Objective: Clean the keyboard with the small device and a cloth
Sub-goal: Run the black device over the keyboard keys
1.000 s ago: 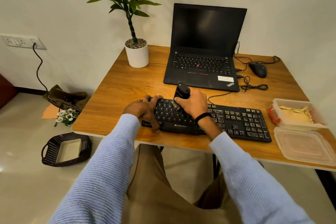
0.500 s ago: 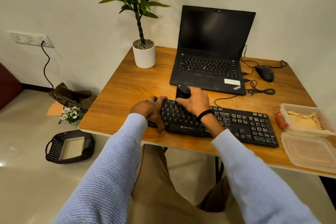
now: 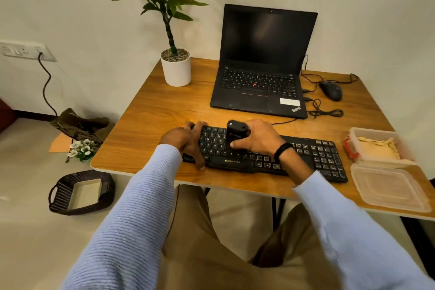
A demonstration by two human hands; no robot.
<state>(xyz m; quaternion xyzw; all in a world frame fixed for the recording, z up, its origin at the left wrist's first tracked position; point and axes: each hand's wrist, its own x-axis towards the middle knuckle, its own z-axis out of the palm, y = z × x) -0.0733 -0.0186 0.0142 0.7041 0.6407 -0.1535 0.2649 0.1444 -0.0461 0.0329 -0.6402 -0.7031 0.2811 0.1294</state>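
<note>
A black keyboard (image 3: pixel 315 158) lies along the near edge of the wooden desk (image 3: pixel 150 110). My right hand (image 3: pixel 256 138) grips a small black device (image 3: pixel 236 133) and holds it upright on the keys left of the keyboard's middle. My left hand (image 3: pixel 186 141) clasps the keyboard's left end, fingers over the top edge and thumb at the front. A yellow cloth (image 3: pixel 376 148) lies in an open plastic box (image 3: pixel 353 133) at the right of the desk.
An open black laptop (image 3: pixel 261 85) stands behind the keyboard, with a mouse (image 3: pixel 330 90) and cables to its right. A potted plant (image 3: pixel 176 70) is at the back left. The box's lid (image 3: pixel 388 188) lies near the front right edge. A dark basket (image 3: pixel 80 192) sits on the floor.
My right hand has slid the device a little to the left and nearer along the keys. My left hand stays on the keyboard's left end. The camera view has shifted.
</note>
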